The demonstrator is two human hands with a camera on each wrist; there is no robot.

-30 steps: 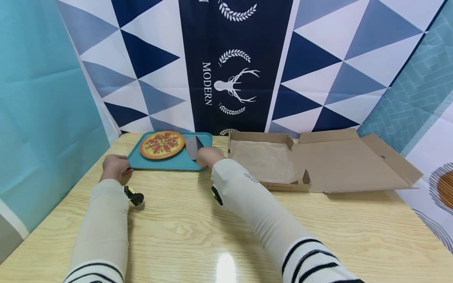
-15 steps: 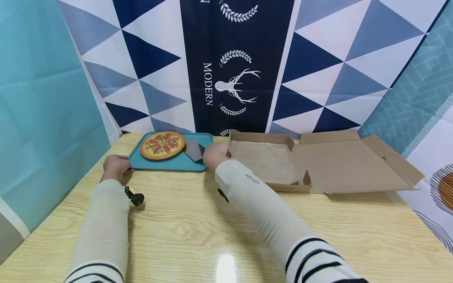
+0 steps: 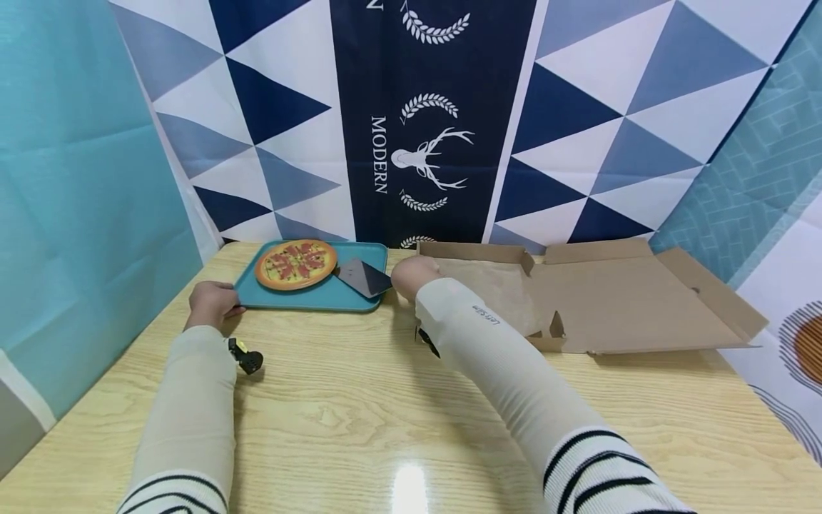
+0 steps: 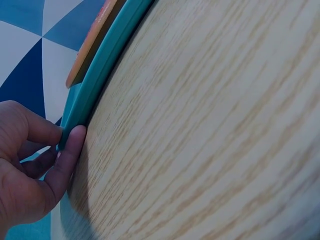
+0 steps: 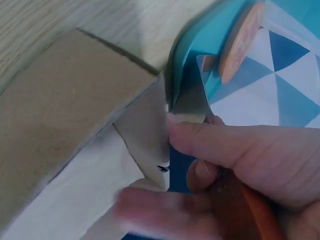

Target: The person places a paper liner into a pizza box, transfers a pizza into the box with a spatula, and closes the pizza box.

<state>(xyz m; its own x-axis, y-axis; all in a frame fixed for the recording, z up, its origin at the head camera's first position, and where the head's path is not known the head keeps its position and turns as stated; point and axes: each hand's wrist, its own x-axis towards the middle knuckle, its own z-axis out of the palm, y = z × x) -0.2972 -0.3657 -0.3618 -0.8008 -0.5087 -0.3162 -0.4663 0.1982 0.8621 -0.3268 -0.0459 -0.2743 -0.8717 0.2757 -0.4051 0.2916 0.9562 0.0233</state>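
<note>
Evidently, in head view: pizza (image 3: 295, 264) on left part of teal tray (image 3: 321, 301); pizza server (image 3: 364, 277) with blade end near pizza's edge, contact unclear; right hand (image 3: 413, 275) beside open pizza box (image 3: 597, 296). Left wrist view: left hand (image 4: 30, 165) pinching tray rim. Right wrist view: right hand grasping server's handle (image 5: 260, 215), near box corner. Advisable: brace tray firmly, level blade, knuckles clear of cardboard.

Two hands (image 3: 208, 303) (image 3: 414, 277), one tray (image 3: 321, 300), one spatula (image 3: 364, 277), one pizza (image 3: 295, 264), one box (image 3: 616, 307), one table (image 3: 334, 400)
</note>
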